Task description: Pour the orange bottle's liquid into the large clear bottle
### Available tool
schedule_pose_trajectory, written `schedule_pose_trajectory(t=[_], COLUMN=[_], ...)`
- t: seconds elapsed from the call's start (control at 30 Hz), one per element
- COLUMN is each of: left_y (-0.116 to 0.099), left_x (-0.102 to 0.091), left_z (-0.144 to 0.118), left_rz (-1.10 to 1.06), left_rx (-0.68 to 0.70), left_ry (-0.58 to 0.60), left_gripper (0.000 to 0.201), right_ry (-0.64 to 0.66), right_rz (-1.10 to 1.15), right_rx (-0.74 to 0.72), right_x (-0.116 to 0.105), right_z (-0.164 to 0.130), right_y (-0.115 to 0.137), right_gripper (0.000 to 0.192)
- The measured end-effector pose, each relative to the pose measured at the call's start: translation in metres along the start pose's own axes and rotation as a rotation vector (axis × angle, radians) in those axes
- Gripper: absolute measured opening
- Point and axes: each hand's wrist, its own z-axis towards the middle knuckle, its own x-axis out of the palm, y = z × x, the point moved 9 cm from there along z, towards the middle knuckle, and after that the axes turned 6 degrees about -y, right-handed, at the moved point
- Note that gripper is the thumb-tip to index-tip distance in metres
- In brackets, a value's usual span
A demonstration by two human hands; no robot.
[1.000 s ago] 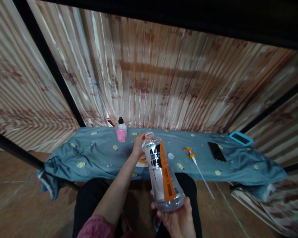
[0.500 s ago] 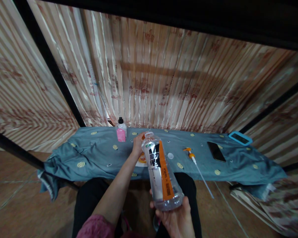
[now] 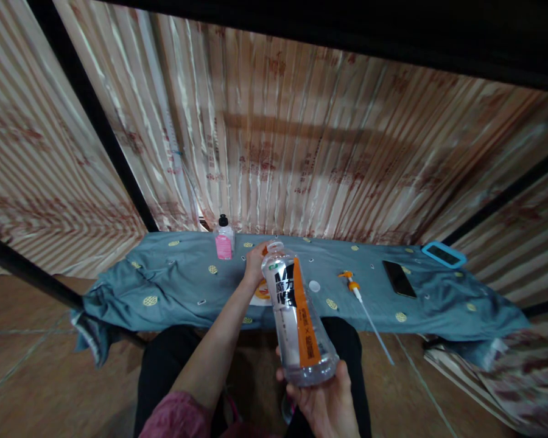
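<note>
My right hand is closed around the base of a clear plastic drink bottle with a silver and orange label. The bottle is tilted, its uncapped mouth pointing away from me. Beside its neck, my left hand is closed, its fingers partly hidden behind the bottle; a bit of orange shows at the fingertips, and what it grips I cannot make out. Below that hand, a white thing with an orange print is mostly covered by the bottle and my forearm. An orange and white pump head with a long tube lies to the right.
A blue-grey cloth covers the low bench. On it are a small pink-labelled bottle with a black cap, a small whitish disc, a black phone and a blue-framed device. Striped curtains hang behind; dark poles stand at the sides.
Both hands and the drink bottle hold nearly the same pose. The whole view has shifted very slightly.
</note>
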Motion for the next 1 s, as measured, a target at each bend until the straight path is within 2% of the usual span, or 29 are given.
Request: schedule_pose_trajectory(t=[1.0], left_y=[0.0031], left_x=[-0.0023], left_z=[0.0014], left_rz=[0.032], left_rx=[0.019], left_ry=[0.007], left_gripper=[0.011], right_ry=[-0.001], right_rz=[-0.014], right_rx=[0.008], right_x=[-0.0011], right_z=[0.0007], right_y=[-0.0016], right_gripper=[0.052])
